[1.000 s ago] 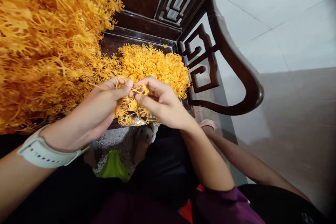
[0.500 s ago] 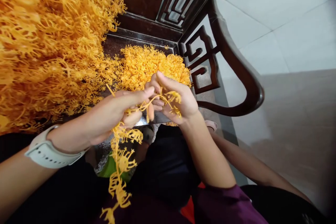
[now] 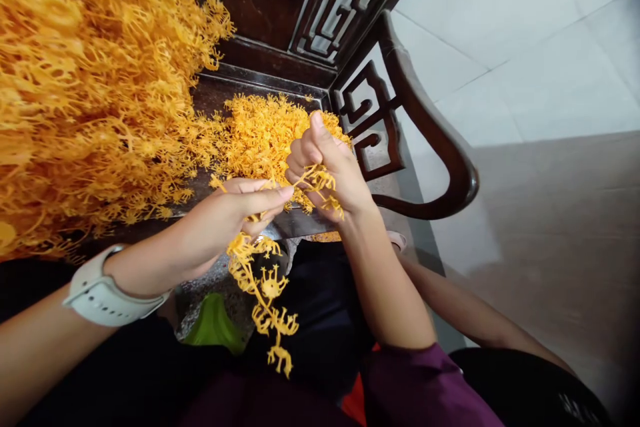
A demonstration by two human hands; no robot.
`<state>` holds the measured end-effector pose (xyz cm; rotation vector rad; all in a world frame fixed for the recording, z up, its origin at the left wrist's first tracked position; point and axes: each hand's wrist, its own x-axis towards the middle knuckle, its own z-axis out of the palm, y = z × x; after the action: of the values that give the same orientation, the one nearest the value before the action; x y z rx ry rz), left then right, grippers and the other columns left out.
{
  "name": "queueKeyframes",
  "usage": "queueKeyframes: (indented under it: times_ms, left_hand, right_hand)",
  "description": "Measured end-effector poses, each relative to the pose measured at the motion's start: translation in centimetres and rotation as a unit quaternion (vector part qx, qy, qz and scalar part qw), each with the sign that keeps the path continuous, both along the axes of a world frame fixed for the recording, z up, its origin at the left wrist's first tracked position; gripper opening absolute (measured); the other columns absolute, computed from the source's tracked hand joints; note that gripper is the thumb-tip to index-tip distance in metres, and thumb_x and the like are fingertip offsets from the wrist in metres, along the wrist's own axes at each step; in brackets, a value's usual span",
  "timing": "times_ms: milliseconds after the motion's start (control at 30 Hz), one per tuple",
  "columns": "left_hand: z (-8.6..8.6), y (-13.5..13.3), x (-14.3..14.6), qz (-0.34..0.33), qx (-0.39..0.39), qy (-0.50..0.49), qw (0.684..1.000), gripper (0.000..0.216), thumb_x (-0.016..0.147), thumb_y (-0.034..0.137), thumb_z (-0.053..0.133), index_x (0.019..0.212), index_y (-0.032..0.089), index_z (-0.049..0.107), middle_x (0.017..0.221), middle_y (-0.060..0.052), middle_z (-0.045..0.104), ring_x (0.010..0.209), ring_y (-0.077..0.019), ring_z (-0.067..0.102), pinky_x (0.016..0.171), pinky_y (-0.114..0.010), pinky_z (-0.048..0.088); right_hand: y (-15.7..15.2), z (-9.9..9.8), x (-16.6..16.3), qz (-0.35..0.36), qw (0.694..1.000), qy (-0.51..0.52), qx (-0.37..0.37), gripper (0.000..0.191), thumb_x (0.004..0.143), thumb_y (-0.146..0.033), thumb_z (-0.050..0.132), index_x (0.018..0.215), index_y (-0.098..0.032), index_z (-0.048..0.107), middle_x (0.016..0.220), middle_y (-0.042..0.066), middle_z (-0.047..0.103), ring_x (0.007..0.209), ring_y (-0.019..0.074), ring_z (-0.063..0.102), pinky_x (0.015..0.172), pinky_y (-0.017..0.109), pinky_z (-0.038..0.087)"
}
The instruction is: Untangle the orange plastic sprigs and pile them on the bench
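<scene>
My left hand (image 3: 245, 207), with a pale watch strap on its wrist, pinches an orange plastic flower strand (image 3: 270, 287). The strand's longer part dangles below the fingers, over my lap. My right hand (image 3: 333, 167) is closed around small orange plastic flower pieces (image 3: 320, 180) on thin stems, with some of them showing at the palm. A thin stem stretches between the two hands; whether it is one piece with the dangling strand is hard to tell. Just beyond my fingers lies a smaller pile of orange flower pieces (image 3: 265, 133).
A large heap of orange plastic flowers (image 3: 100, 93) covers the left of the dark wooden bench (image 3: 210, 93). Its carved armrest (image 3: 445, 147) curves out at the right. A green plastic object (image 3: 214, 325) is below my left wrist. Another person's arm (image 3: 480, 310) rests at the lower right.
My right hand has risen slightly and its fingers have curled tighter. The dangling strand has swung to the right. The whole view has shifted a little.
</scene>
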<state>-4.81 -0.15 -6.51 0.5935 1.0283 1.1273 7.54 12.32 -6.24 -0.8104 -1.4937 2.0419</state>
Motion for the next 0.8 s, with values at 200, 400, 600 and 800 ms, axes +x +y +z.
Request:
queueKeyframes:
  times_ms: [200,400,600,800]
  left_hand:
    - [-0.1,-1.0,0.4,-0.051,-0.017,0.022,0.998,0.041,0.091,0.036,0.072,0.064,0.019,0.046,0.056,0.005,0.035,0.049,-0.0076,0.026,0.050,-0.025,0.021]
    - [-0.4,-1.4,0.2,-0.008,0.001,0.096,0.995,0.040,0.095,0.045,0.065,0.066,0.018,0.060,0.055,0.004,0.039,0.052,-0.0095,0.033,0.053,-0.026,0.026]
    - [-0.9,-0.2,-0.6,0.059,0.035,0.184,0.981,0.017,0.090,0.033,0.070,0.082,0.020,0.078,0.064,0.001,0.057,0.060,-0.0121,0.046,0.059,-0.025,0.037]
    - [-1.5,0.2,-0.2,0.108,0.062,0.191,0.974,0.011,0.089,0.029,0.076,0.094,0.021,0.082,0.087,-0.002,0.073,0.077,-0.0143,0.059,0.072,-0.026,0.046]
  right_hand:
    - [3.5,0.0,0.9,-0.111,0.993,-0.013,0.039,0.070,0.089,-0.084,0.059,0.066,-0.026,0.028,0.058,-0.009,0.014,0.047,0.0095,0.015,0.042,0.028,0.018]
    - [6.0,-0.5,3.4,-0.126,0.986,-0.037,0.100,0.063,0.092,-0.077,0.064,0.067,-0.024,0.039,0.060,-0.007,0.025,0.049,0.0096,0.021,0.045,0.028,0.023]
    - [1.9,-1.5,2.5,0.025,0.990,-0.097,0.102,0.054,0.096,-0.076,0.057,0.090,-0.023,0.065,0.088,0.003,0.059,0.077,0.0145,0.053,0.064,0.029,0.043]
    - [1.8,-2.3,1.7,0.098,0.984,-0.101,0.106,0.042,0.090,-0.062,0.074,0.089,-0.020,0.067,0.087,0.000,0.059,0.078,0.0131,0.050,0.069,0.028,0.040]
